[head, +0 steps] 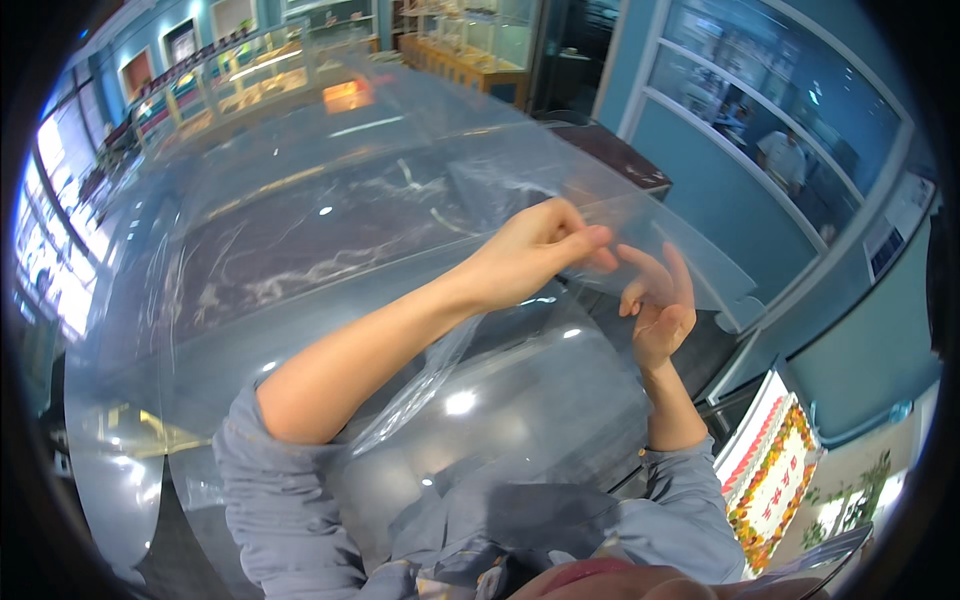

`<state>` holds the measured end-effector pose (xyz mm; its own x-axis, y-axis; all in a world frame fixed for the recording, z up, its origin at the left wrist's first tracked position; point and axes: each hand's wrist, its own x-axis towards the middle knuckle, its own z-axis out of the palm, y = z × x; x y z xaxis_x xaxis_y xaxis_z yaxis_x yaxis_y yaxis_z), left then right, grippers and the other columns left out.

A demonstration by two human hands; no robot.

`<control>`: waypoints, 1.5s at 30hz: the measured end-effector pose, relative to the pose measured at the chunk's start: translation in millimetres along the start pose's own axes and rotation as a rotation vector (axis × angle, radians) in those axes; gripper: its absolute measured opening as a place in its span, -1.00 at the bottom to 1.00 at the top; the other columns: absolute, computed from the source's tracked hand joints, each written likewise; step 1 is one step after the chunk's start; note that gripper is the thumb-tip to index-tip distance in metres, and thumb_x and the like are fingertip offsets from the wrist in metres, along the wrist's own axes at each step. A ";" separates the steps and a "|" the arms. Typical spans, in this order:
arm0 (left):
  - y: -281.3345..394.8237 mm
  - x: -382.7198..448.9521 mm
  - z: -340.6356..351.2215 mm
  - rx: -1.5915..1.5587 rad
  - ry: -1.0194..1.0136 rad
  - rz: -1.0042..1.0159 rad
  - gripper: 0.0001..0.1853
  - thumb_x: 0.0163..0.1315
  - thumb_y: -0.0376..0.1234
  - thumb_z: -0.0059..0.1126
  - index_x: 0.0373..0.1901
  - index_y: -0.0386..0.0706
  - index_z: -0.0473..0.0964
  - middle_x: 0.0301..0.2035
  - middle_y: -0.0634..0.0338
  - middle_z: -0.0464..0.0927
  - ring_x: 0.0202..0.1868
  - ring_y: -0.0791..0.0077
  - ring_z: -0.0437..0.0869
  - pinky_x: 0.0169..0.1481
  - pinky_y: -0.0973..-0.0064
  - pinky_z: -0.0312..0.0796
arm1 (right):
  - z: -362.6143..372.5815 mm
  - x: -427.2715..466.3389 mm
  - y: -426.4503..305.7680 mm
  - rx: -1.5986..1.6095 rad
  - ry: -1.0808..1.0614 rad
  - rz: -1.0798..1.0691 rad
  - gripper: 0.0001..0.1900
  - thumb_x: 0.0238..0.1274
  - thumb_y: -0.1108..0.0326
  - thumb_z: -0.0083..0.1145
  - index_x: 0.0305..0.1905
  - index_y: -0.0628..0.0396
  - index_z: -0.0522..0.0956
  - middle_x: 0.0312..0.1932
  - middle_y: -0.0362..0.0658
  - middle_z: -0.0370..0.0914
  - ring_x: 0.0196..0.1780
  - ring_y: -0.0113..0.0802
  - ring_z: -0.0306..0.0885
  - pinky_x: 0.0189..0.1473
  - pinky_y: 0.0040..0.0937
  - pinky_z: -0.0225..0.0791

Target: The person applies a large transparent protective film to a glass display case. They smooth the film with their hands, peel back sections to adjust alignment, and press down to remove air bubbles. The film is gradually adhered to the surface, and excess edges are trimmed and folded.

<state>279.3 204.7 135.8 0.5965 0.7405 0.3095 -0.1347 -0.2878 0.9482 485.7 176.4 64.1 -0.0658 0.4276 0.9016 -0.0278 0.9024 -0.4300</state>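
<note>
A large clear plastic sheet spreads in front of me, with folds and bright reflections. My left hand reaches across it, thumb and fingers pinched together near the sheet's right part; what lies between the fingertips is hard to make out. Close by on the right, my right hand is raised with its fingers apart, behind or against the transparent film. Below my left forearm the plastic bunches into a shiny fold. Through the sheet, a dark marble-patterned surface shows.
A dark tabletop stands beyond the sheet, near a blue wall. Glass display cases stand at the back. Behind a window at the upper right is a person. At the lower right, a large fruit-edged cake picture or cake bears writing.
</note>
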 end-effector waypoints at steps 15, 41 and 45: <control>-4.5 2.5 1.2 0.039 -0.151 -0.023 -0.64 0.26 -0.13 0.21 -0.31 -0.31 0.59 -0.31 0.12 0.65 -0.15 0.53 0.61 0.03 0.55 0.39 | -0.4 3.0 -11.3 0.010 -0.024 -0.012 -0.41 0.49 -0.08 -0.30 0.37 0.13 0.24 0.09 0.23 0.49 -0.48 -0.47 0.47 -0.49 -0.59 0.28; -10.4 11.8 9.7 -0.060 -0.130 0.011 -0.63 0.35 -0.11 0.09 -0.28 -0.29 0.52 -0.56 0.22 0.55 -0.45 0.60 0.56 -0.23 0.60 0.38 | 13.9 14.0 -15.6 -0.551 -0.077 -0.120 -0.35 0.08 0.65 0.15 0.31 0.40 0.19 0.01 0.06 0.59 -0.48 -0.47 0.54 -0.38 -0.59 0.40; -6.5 12.5 11.2 -0.075 -0.095 -0.006 -0.65 0.36 -0.13 0.08 -0.25 -0.30 0.52 -0.55 0.20 0.57 -0.43 0.56 0.58 -0.21 0.58 0.40 | 14.7 14.4 -10.3 -0.661 0.004 -0.252 -0.44 0.15 0.60 0.17 0.25 0.45 0.24 -0.10 0.07 0.64 -0.45 -0.44 0.58 -0.42 -0.58 0.41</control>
<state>296.4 209.0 132.7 0.6692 0.6804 0.2987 -0.1872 -0.2346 0.9539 470.4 172.5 80.8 -0.1334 0.2001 0.9706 0.5696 0.8170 -0.0901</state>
